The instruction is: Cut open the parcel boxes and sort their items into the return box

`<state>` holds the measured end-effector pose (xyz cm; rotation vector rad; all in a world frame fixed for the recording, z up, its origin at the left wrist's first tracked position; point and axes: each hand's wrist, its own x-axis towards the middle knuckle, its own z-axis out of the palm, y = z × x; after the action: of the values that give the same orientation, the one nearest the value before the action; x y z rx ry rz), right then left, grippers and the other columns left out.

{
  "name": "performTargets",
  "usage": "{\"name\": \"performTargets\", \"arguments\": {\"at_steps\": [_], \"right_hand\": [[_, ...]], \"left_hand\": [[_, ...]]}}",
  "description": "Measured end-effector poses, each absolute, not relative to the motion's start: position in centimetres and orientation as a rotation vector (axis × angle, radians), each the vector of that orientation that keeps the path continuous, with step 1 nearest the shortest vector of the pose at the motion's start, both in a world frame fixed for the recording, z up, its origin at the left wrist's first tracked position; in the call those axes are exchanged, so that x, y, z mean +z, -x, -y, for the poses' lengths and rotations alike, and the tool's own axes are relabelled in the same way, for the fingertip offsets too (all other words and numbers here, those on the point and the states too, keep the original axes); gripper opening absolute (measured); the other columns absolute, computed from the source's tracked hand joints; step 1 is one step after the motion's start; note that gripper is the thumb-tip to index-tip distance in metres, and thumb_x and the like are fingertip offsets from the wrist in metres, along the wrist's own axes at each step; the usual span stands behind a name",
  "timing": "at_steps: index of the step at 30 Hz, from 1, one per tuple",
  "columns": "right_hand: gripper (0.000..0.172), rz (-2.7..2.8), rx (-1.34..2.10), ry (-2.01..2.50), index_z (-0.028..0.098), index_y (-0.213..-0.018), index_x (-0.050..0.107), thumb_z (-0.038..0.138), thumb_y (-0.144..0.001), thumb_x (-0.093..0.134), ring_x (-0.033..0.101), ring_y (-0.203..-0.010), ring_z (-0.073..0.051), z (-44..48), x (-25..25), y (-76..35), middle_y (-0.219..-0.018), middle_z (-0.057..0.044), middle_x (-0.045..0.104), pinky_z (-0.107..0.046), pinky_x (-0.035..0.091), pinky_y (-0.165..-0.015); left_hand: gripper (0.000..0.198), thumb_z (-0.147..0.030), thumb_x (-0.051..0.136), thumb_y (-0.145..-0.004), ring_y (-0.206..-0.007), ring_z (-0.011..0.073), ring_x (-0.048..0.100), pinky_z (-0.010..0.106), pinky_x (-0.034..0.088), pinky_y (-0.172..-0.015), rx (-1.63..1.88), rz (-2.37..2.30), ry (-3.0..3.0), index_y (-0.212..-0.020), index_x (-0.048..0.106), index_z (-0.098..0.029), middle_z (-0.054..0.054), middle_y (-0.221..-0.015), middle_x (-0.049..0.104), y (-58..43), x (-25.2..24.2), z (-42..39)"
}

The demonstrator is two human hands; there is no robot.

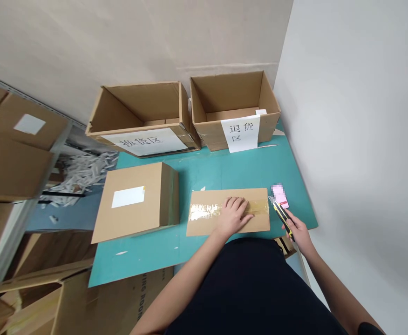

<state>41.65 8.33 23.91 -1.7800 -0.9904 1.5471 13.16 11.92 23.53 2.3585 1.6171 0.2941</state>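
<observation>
My left hand [234, 216] lies flat on top of a sealed cardboard box [204, 225], pressing on the clear packing tape [204, 213] that runs across it. My right hand [294, 234] grips a yellow-and-black utility knife [281, 216], with its blade tip close to the box's right end. A small pink object [281, 197], partly blurred out, lies on the teal mat [204, 174] just beyond the knife. To the left of my hands stands a second taped carton [134, 202] with a white label on top.
Two open cardboard boxes stand at the back of the mat, bearing paper signs reading 换货区 [144, 142] and 退货区 [241, 132]. Stacked cartons and shelving fill the left side, beside a heap of white paper strips [80, 177]. A white wall borders the right.
</observation>
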Motion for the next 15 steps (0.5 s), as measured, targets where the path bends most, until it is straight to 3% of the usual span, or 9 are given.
{"name": "performTargets", "arguments": {"at_steps": [15], "right_hand": [[0.081, 0.977, 1.567, 1.749, 0.023, -0.147, 0.053, 0.065, -0.079, 0.066, 0.052, -0.046, -0.010, -8.2, 23.2, -42.1, -0.074, 0.000, 0.065, -0.020, 0.037, -0.036]], "left_hand": [[0.037, -0.049, 0.060, -0.093, -0.109, 0.0297, 0.060, 0.047, 0.044, -0.097, 0.602, -1.616, -2.467, -0.118, 0.065, -0.023, 0.012, -0.117, 0.068, -13.3, 22.6, -12.1]]}}
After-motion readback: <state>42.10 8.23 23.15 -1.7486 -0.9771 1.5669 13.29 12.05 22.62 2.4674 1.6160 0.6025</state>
